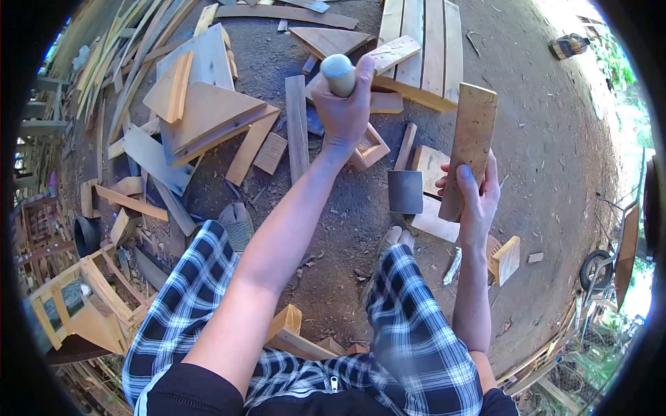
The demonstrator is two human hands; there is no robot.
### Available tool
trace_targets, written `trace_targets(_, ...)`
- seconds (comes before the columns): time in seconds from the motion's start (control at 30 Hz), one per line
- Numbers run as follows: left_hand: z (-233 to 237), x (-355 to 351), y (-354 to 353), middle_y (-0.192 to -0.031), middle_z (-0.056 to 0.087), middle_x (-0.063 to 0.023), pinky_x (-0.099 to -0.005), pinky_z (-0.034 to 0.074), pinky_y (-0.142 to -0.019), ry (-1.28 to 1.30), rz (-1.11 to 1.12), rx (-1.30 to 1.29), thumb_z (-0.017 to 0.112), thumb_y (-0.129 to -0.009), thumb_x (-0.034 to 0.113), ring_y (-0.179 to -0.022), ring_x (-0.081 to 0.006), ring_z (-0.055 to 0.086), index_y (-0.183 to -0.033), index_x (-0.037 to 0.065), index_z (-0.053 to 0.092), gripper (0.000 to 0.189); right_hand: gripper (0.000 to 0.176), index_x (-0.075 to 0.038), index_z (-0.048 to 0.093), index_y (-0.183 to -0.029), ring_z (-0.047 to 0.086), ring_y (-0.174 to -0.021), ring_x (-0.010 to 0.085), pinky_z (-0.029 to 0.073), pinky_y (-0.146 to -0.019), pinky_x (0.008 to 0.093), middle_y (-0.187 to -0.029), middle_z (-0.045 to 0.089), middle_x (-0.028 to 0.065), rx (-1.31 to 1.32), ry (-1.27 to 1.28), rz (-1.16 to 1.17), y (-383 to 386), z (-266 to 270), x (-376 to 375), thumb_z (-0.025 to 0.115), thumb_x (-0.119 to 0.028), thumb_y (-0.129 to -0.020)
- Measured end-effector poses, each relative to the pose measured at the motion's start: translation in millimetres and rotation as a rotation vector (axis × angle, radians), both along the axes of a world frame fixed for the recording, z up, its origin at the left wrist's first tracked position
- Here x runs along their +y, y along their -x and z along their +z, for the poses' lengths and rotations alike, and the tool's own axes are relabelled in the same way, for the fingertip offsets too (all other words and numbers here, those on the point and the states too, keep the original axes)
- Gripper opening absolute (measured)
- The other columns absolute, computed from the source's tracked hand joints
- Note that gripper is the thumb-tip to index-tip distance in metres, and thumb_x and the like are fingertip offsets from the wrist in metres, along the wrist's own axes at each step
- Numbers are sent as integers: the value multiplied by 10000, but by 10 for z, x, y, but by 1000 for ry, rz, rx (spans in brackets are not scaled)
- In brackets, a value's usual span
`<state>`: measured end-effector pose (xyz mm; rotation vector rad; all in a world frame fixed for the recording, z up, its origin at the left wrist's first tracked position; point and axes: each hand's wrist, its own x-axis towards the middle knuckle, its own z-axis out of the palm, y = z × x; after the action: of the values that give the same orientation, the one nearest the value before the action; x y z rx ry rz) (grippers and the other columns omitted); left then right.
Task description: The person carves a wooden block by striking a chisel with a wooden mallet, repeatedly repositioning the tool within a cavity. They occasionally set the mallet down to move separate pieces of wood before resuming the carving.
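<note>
You've got the wooden board in your right hand, right of centre in the frame, and that hand is plainly the nearer one: it's on the wood, down at the lower half. Thumb across the face turned to you, fingertips showing past the left edge, the grip clamped on the board. The long axis runs up the frame, the top end leaning a little right, the bottom end just above the pale flat piece on the ground in this view.

Over at upper centre, your left hand is closed round a rounded handle, thumb up alongside it, the knobbed end towards you. Whatever the handle leads to is hidden by the fist, so you can't tell the tool from here. From those fingers, the board lies off to the right and slightly lower in the frame, well apart, with open ground and scraps showing between.

Left of the board's foot there's a dark square plate, with a wood block beside it. Up top, the slatted wooden piece; upper left, stacked triangular pieces. Your checked trousers frame the bottom, knees apart.
</note>
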<state>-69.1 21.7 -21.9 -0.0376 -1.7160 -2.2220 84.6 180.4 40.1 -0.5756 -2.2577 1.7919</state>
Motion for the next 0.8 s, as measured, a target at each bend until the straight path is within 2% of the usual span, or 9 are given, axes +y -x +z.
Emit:
trace_targets(0.27,340,-190,-53,-536,445,58,-195,309,-374,-157,-37,-81,676,-920,235,-408,-18,390,-724,119,503,285,536,-3,483,-1256,634,-849,175,540,-695,306,-981,628,127,-192,228,110,45,-472,5,649,-358,-891)
trace_targets(0.33,399,-402,-17,-535,521,34,-155,318,-357,-222,-174,-154,696,-903,226,-434,-9,487,-741,63,610,246,547,3,495,-1235,614,-913,190,505,-771,327,-992,629,132,-124,20,213,97,-655,-26,642,-394,-890)
trace_targets(0.37,345,-558,13,-592,590,-9,-221,429,-426,15,-248,-247,701,-884,239,-507,-62,574,-792,33,626,237,565,10,503,-1222,598,-926,197,475,-819,340,-999,629,131,-169,72,222,123,-664,-64,633,-428,-890)
trace_targets(0.4,142,-651,14,-592,590,-9,-221,429,-426,22,-248,-238,701,-884,239,-507,-62,574,-792,33,626,237,565,10,503,-1222,598,-926,197,475,-819,340,-999,629,131,-159,77,222,151,-730,-80,633,-428,-890)
trace_targets(0.47,-330,-767,16,-720,681,-86,-325,535,-604,591,-239,-194,718,-842,278,-663,-187,678,-922,20,652,278,564,6,507,-1215,591,-932,186,475,-818,333,-1011,623,133,-155,108,249,197,-945,-97,617,-447,-898)
trace_targets(0.53,-392,-814,-138,-901,713,-152,-392,536,-801,879,-296,-400,742,-798,326,-880,-309,695,-1068,50,646,398,573,0,491,-1233,579,-953,185,466,-835,329,-1039,609,137,-169,142,245,226,-981,-187,601,-460,-910)
trace_targets(0.6,-766,-777,-214,-981,698,-199,-415,534,-827,822,-294,-340,746,-790,324,-950,-369,673,-1173,54,607,489,590,-4,467,-1253,574,-973,190,466,-838,331,-1073,597,145,-166,251,230,233,-1034,-289,590,-473,-917)
trace_targets(0.67,-910,-678,-271,-983,707,-131,-366,517,-832,869,-241,-390,761,-797,338,-937,-245,687,-1206,55,594,525,612,-4,450,-1266,576,-968,197,471,-833,337,-1083,594,148,-213,268,249,220,-1117,-347,583,-491,-920)
trace_targets(0.8,-868,-577,-237,-1066,697,-159,-396,517,-872,838,-204,-430,770,-770,257,-1015,-313,671,-1277,70,546,585,602,-2,457,-1239,563,-976,195,459,-855,344,-1075,591,151,-221,201,225,194,-1114,-533,573,-502,-925)
